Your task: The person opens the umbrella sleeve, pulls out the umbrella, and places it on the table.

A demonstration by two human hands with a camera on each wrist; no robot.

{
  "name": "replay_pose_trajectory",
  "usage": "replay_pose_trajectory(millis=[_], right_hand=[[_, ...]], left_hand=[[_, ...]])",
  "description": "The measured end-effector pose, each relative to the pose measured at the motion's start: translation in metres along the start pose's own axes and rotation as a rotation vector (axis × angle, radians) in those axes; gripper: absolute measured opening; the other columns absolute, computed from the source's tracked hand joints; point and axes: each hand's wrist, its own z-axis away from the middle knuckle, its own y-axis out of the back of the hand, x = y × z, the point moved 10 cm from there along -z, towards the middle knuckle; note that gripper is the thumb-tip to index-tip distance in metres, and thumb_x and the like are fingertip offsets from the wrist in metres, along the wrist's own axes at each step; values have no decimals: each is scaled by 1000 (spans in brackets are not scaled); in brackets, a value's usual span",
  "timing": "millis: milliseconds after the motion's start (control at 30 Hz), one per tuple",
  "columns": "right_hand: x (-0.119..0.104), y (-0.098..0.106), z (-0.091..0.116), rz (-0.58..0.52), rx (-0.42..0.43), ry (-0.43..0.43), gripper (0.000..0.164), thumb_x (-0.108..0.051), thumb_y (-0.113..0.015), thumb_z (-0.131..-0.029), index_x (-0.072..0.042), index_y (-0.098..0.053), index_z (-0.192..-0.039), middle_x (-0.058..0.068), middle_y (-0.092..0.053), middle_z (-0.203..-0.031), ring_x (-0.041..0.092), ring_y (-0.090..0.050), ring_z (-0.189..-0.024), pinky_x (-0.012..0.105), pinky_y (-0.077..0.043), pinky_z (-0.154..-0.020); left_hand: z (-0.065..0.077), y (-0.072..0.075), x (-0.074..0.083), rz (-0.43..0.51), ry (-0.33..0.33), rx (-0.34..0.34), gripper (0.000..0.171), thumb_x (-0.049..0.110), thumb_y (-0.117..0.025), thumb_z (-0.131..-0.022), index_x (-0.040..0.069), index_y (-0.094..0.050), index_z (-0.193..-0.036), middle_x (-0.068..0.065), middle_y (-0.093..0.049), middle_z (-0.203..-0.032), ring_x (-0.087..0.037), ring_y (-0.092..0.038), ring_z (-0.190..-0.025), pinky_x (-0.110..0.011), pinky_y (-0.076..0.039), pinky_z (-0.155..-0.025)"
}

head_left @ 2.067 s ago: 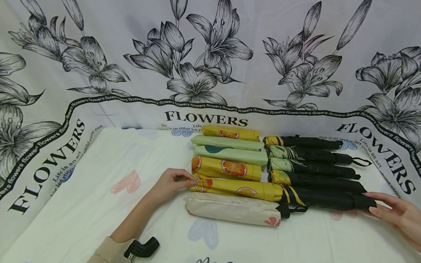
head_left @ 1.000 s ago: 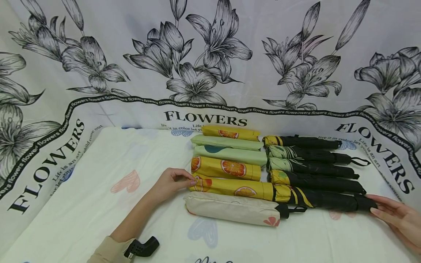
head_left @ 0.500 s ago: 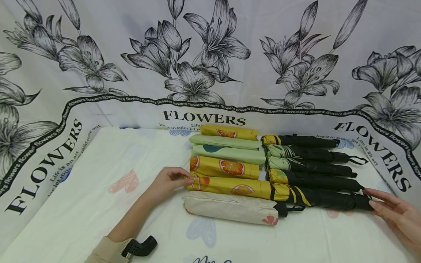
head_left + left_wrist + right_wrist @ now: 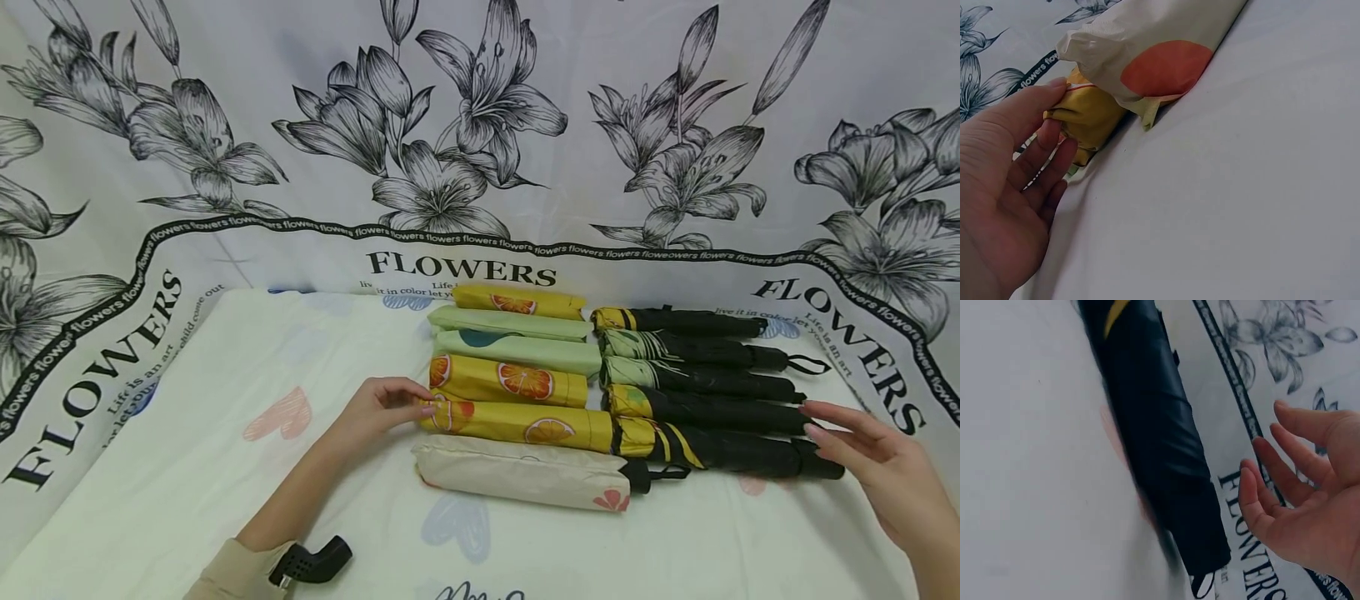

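My left hand (image 4: 384, 410) pinches the closed end of a yellow umbrella sleeve (image 4: 510, 423) printed with orange slices; the left wrist view shows thumb and fingertip on its fabric corner (image 4: 1063, 117). Lying in line with it, its yellow-and-black top right at the sleeve's mouth, is a folded black umbrella (image 4: 738, 452). Over that umbrella's handle end hovers my right hand (image 4: 873, 450), fingers loosely spread and holding nothing. In the right wrist view the umbrella (image 4: 1154, 425) lies apart from the fingers. A beige umbrella in its sleeve (image 4: 525, 473) lies just in front.
Behind lie another orange-print sleeve (image 4: 517, 381), two green sleeves (image 4: 525, 352) and a further yellow sleeve (image 4: 517, 300). To their right several folded black umbrellas (image 4: 697, 410) form a matching column. A flower-print cloth (image 4: 450, 192) hangs at the back.
The black umbrella has slid right, out of the yellow sleeve's mouth. My right hand has let go of its handle end and moved up and left. The left hand keeps its pinch.
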Motion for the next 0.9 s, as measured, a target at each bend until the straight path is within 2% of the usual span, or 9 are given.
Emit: replay_pose_trajectory(millis=[267,400,500,533,633,700,800,900], right_hand=[[-16,-50,3,8,-119,-20,38,-3,-64,-105,-21,-68,-138,-31,-65,-123,-9,-64,-102,7,-51,-80],[-24,-72,7,73,-158,6,37,-4,-65,-105,-14,-67,-140,-28,-67,-123,-5,-64,-101,11,-52,-77],[-30,-86,11,136,-160,35,36,-5,-66,-104,-10,-66,-140,-24,-69,-118,0,-63,-94,22,-52,-64],[-31,-90,12,146,-163,43,35,-5,-66,-104,-8,-66,-139,-23,-69,-118,0,-62,-94,24,-52,-64],[-35,-102,17,171,-166,73,34,-5,-68,-103,-3,-66,-137,-21,-70,-117,2,-62,-94,22,-53,-66],[-38,-108,20,179,-167,94,33,-3,-69,-102,0,-66,-135,-21,-69,-120,1,-62,-97,17,-54,-73],[-41,-114,24,171,-162,120,32,0,-70,-100,3,-67,-132,-20,-69,-119,1,-63,-97,15,-56,-77],[-44,-120,28,153,-164,142,31,2,-70,-99,4,-67,-130,-18,-71,-119,1,-65,-97,16,-57,-78]], left_hand=[[2,6,-1,-13,22,38,23,4,-80,-93,-9,-75,-111,8,-75,-92,-6,-64,-80,-18,-53,-73],[8,9,3,-14,-16,47,24,1,-78,-93,-10,-72,-114,8,-71,-89,-6,-63,-81,-18,-53,-74],[14,10,7,-8,-55,73,25,-2,-77,-93,-12,-70,-115,8,-70,-88,-6,-64,-81,-17,-55,-75],[16,11,8,-7,-65,88,25,-3,-76,-93,-12,-70,-115,9,-70,-88,-6,-65,-81,-17,-55,-76],[25,13,12,2,-86,135,21,-5,-75,-93,-13,-69,-112,10,-71,-89,-6,-67,-81,-17,-56,-77],[30,12,13,6,-94,156,18,-5,-74,-94,-12,-69,-109,10,-72,-89,-6,-67,-80,-17,-57,-77],[36,8,16,19,-102,149,13,-6,-73,-94,-12,-68,-105,10,-72,-88,-6,-66,-80,-17,-56,-76],[40,1,17,35,-106,103,12,-6,-73,-94,-12,-68,-103,10,-73,-88,-5,-66,-79,-17,-56,-74]])
